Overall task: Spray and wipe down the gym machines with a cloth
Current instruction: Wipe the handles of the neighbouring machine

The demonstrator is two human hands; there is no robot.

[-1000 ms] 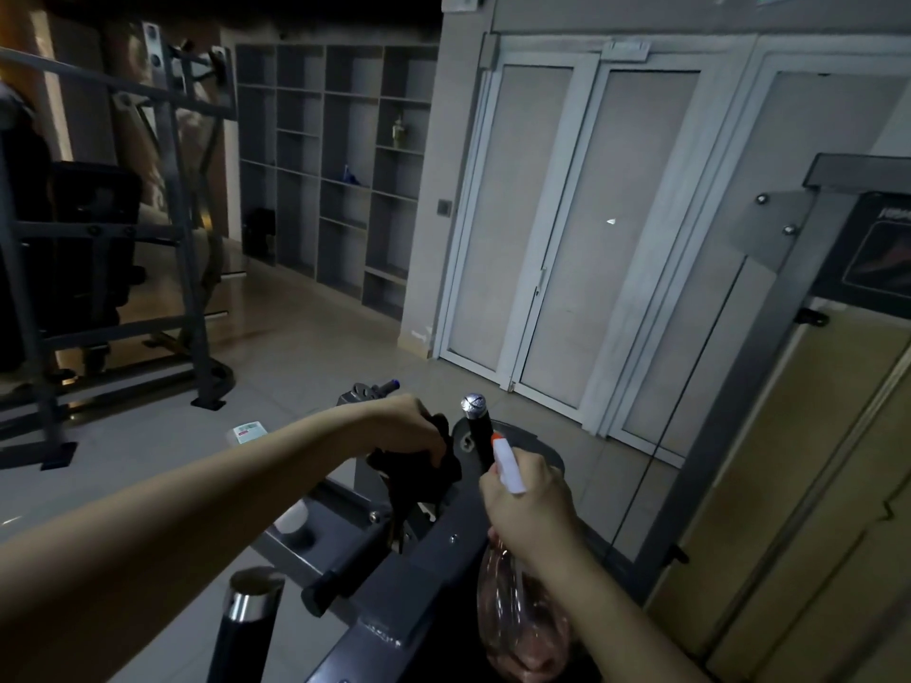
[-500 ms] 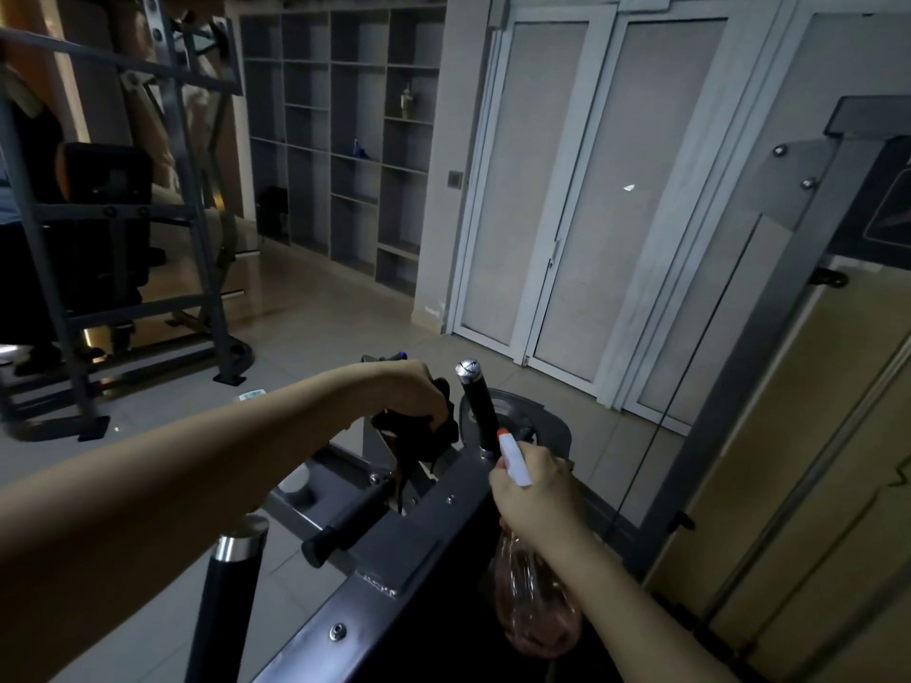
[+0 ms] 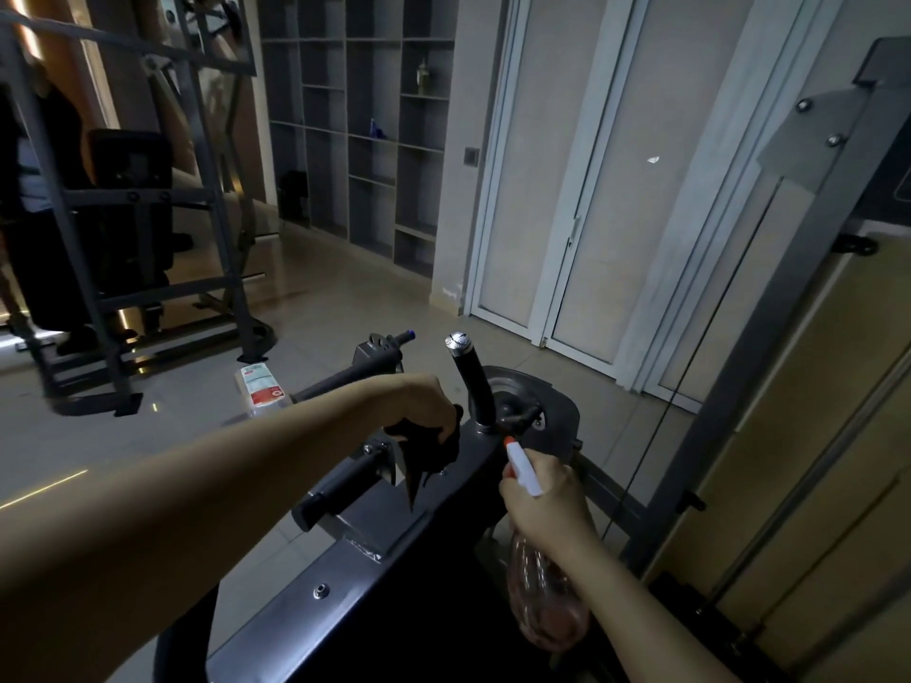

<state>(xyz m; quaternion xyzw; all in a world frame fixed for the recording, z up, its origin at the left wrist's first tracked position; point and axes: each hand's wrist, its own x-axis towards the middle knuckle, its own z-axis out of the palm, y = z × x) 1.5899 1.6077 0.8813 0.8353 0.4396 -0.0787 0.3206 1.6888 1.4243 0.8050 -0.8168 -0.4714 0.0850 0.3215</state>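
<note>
Cloth (image 3: pixel 428 448) under left hand (image 3: pixel 424 401), bottle (image 3: pixel 544 598) in right hand (image 3: pixel 544 500)

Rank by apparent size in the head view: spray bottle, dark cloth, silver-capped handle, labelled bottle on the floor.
1. Spray bottle, largest.
2. Dark cloth, partly hidden in the left hand.
3. Silver-capped handle, close to the cloth.
4. Labelled bottle on the floor, smallest, but farther away.

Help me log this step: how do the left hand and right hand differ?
The left hand grips a dark cloth; the right hand holds a pink spray bottle. The left hand reaches farther forward; the right hand sits closer in. Both grip a cleaning tool.
</note>
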